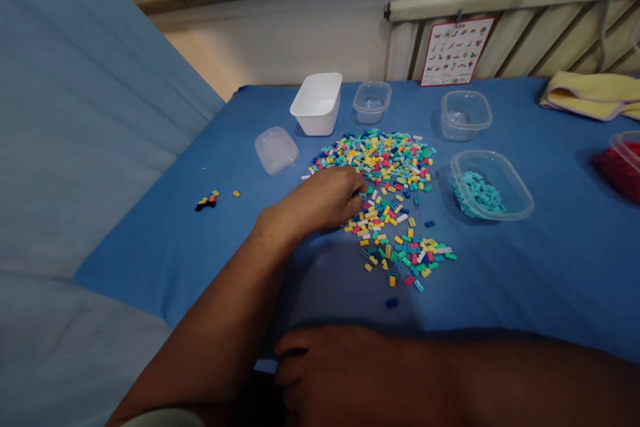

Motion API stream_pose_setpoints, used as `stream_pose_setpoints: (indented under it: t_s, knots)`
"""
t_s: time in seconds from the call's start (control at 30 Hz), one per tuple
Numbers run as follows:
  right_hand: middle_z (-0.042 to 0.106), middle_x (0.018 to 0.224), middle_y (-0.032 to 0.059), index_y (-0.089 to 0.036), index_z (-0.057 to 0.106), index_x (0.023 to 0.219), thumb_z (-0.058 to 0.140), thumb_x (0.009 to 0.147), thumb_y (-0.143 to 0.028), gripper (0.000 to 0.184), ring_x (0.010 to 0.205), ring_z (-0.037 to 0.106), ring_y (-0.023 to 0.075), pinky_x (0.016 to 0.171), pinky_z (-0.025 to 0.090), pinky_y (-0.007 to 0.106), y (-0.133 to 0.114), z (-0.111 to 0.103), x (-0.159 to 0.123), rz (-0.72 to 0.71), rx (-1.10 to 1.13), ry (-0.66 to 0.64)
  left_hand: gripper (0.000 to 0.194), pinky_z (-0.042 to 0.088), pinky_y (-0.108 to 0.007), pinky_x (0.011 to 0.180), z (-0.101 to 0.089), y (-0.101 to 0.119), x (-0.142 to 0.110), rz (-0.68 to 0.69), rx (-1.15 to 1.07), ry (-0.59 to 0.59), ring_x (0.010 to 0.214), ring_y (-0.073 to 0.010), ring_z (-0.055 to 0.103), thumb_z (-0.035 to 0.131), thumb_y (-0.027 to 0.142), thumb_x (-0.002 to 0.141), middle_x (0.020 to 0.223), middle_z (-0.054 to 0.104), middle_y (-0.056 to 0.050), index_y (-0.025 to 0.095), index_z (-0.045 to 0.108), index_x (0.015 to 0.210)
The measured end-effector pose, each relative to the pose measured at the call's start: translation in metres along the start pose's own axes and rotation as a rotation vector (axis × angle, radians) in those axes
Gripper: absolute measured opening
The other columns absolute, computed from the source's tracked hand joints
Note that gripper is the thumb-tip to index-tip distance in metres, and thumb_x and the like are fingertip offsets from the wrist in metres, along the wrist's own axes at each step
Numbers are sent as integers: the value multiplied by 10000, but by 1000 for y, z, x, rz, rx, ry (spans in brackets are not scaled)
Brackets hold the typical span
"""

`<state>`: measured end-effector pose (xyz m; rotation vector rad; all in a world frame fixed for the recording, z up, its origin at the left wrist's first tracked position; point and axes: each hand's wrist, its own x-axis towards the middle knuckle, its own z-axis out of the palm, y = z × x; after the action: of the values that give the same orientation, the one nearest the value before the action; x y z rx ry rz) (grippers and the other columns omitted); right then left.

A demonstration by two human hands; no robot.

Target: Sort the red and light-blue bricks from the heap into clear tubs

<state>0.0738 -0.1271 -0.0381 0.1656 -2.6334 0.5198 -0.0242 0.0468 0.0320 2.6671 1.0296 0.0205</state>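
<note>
My left hand (336, 197) reaches in from the left, its fingers curled together at the edge of a heap of small plastic building bricks (387, 157). The bricks are turquoise, yellow, pink, green, white and dark blue. Whatever lies between those fingertips is hidden. Nearer to me, a looser scatter of bricks (410, 255) spreads out, with a dark blue brick (393, 303) apart from it. My right hand (340, 370) rests at the near edge of the blue-covered table (330, 287), fingers pointing left, slightly apart and holding nothing visible.
Behind the heap stand a white tub (316, 110) and clear containers (373, 101) (465, 117). A clear box (493, 187) holds turquoise bricks. A lid (277, 150) and black, orange and yellow pieces (206, 201) lie left. Right are a red-filled container (620, 167), yellow cloth (590, 95), and picture card (457, 51).
</note>
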Motion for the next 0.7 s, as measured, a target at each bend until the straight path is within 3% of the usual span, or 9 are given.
stream_pose_setpoints:
  t_s: [0.53,0.7]
  knots:
    - [759,847,-20,-264,786,804,728,1027,-212,236,922,636,198,995,443,396,-2,-3,1,5,-17,-2,111,477,-342,812,-1,9,5,60,59,-30,902,-223,648,594,154,935,1011,739,-93,177,695,896]
    - [767,840,-32,-283,779,785,736,1029,-236,253,914,643,188,997,445,390,0,0,0,0,-20,7,78,440,-329,733,-6,0,2,-2,-64,76,801,-191,608,615,202,912,908,710,-59,177,679,876]
